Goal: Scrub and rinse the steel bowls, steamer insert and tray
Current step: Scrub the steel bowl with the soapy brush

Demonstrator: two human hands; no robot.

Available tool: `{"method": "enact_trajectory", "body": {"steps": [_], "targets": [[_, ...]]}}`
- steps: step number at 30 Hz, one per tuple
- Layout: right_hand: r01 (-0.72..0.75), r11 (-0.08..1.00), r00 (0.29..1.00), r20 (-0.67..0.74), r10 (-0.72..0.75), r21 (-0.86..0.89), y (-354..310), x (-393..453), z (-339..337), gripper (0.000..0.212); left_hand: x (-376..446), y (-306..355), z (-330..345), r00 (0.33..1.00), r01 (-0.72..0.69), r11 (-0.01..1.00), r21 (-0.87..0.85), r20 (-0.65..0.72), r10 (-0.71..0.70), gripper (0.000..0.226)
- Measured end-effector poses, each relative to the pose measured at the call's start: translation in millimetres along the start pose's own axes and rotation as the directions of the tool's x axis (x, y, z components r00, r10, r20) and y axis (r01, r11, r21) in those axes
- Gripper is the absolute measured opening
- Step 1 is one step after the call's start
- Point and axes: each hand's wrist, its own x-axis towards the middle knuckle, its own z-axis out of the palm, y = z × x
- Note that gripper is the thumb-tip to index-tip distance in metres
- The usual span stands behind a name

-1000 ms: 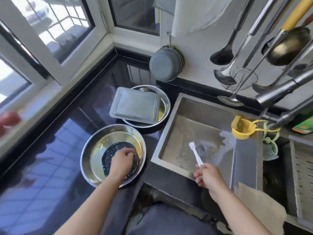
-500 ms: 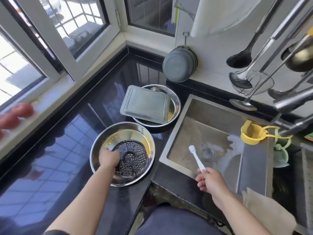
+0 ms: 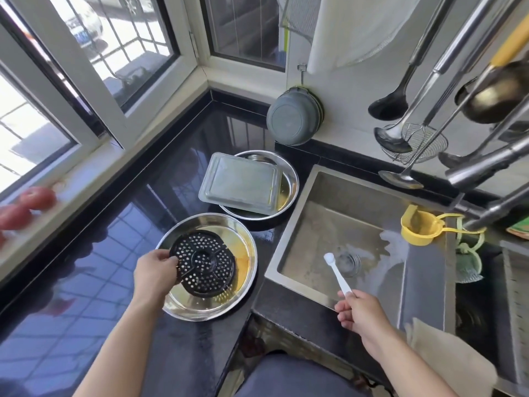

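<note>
Head view puts the near steel bowl [image 3: 206, 267] on the black countertop [image 3: 86, 282] at about 8 o'clock from the sink [image 3: 357, 224]. I have my left hand [image 3: 153, 275] pinched on the rim of the steamer insert [image 3: 204, 265], a dark perforated disc, gripping it at its 9 o'clock edge. The insert is tilted, its left side raised in my fingers and its lower right edge down against the bowl's yellowish inside. At 1 o'clock from this bowl sits the second steel bowl [image 3: 289, 179], just beside it, with the rectangular tray [image 3: 240, 186] lying across its top and overhanging at 9 o'clock.

My right hand [image 3: 362, 312] is closed around the handle of a white brush [image 3: 337, 275], held over the near rim of the sink with the brush head pointing toward 11 o'clock, above the wet basin near the drain [image 3: 347, 263]. A yellow strainer cup [image 3: 418, 227] hangs on the sink's right wall at 3 o'clock. On the wall at 12 o'clock a grey basin [image 3: 293, 118] hangs from a hook, and ladles [image 3: 392, 136] hang at 2 o'clock. Red fruit [image 3: 25, 204] lies on the windowsill at 9 o'clock.
</note>
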Motion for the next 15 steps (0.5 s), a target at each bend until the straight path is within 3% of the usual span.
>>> {"method": "enact_trajectory", "body": {"steps": [7,12,15], "targets": [[0.003,1.0,1.0,-0.007,-0.003,0.007,-1,0,-6,0.026,-6,37,-33,0.987,-0.155,0.976,0.155,-0.023,0.161,0.036],[0.0,1.0,1.0,-0.009,0.0,0.031,-1,-1,-8,0.025,-31,65,-20,0.906,-0.37,0.81,0.455,-0.017,0.423,0.025],[-0.001,0.999,1.0,-0.02,0.002,0.039,-4,-1,-9,0.024,-35,77,-7,0.887,-0.413,0.793,0.448,-0.001,0.463,0.025]]}}
